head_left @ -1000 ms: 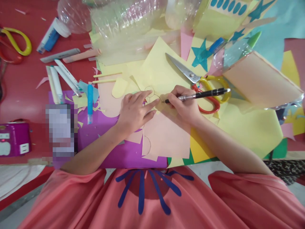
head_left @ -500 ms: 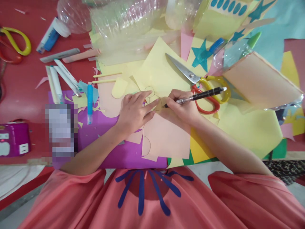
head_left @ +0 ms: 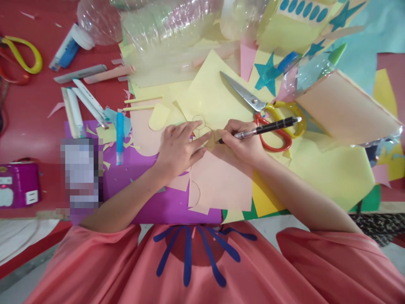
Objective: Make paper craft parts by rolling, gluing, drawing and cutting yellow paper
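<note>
My right hand [head_left: 242, 141] grips a black pen [head_left: 268, 127], its tip pointing left beside a circle drawn in thin line. My left hand [head_left: 182, 143] lies flat with fingers spread over the yellow paper [head_left: 210, 90], its fingertips at two drawn circles that overlap it. Below the hands is a light pink paper sheet [head_left: 221, 181] with a curved line near its left edge. Scissors [head_left: 255, 101] with red and yellow handles lie just beyond my right hand, blades apart. Part of the drawing is hidden under my left fingers.
Several markers [head_left: 90, 101] and a blue marker [head_left: 119, 137] lie at left, near a blurred phone-like object [head_left: 80, 173]. A purple box-shaped item [head_left: 19, 184] stands far left. Clear plastic [head_left: 171, 25] covers the back. A pink-faced board [head_left: 344, 109] and a teal star [head_left: 267, 74] are at right.
The pen's tip has shifted very slightly to the right. My left hand stays in place, and the things around look the same.
</note>
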The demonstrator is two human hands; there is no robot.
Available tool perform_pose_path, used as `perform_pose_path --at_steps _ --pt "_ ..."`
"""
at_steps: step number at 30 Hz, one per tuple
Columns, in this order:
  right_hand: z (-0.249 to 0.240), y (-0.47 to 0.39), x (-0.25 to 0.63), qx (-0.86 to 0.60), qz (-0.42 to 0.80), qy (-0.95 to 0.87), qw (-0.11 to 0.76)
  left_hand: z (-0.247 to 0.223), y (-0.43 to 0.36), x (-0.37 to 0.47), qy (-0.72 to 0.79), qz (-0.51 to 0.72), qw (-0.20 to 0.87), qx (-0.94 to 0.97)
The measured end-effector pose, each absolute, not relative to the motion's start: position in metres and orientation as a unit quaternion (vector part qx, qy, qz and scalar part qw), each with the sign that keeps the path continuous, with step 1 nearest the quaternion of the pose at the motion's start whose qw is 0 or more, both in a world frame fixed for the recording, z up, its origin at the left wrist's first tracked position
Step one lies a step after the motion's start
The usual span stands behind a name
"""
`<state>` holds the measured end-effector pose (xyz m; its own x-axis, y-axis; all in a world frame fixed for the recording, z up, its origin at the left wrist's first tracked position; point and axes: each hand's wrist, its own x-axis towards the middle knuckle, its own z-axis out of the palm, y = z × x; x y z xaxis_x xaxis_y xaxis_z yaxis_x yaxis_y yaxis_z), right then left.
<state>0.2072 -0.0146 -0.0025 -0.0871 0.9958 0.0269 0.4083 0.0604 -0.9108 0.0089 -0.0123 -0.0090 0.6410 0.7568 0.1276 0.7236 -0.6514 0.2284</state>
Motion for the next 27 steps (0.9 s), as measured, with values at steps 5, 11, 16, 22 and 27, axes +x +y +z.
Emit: perform_pose_path --at_steps 5,11,16,22,27 --pt "-0.0019 -0.0151 0.2068 -0.546 0.397 -0.638 0.371 -0.0083 -0.0123 0.0093 0.413 0.113 0.087 0.899" --pt "-0.0007 -0.0142 0.2064 -0.542 0.426 -0.624 0.369 -0.0087 -0.0123 0.0096 0.416 0.110 0.095 0.898" --pt "-0.0008 -0.0115 0.2059 -0.555 0.453 -0.517 0.468 -0.0092 -0.0109 0.0077 0.406 0.106 0.091 0.903" --pt "-0.0002 -0.0105 0.2057 -0.563 0.456 -0.471 0.503 -0.0059 -0.0154 0.0077 0.244 0.100 0.113 0.958" --pt "-0.0025 -0.0103 0.2059 -0.572 0.446 -0.479 0.495 0.0002 -0.0167 0.0093 0.211 0.168 0.071 0.960"
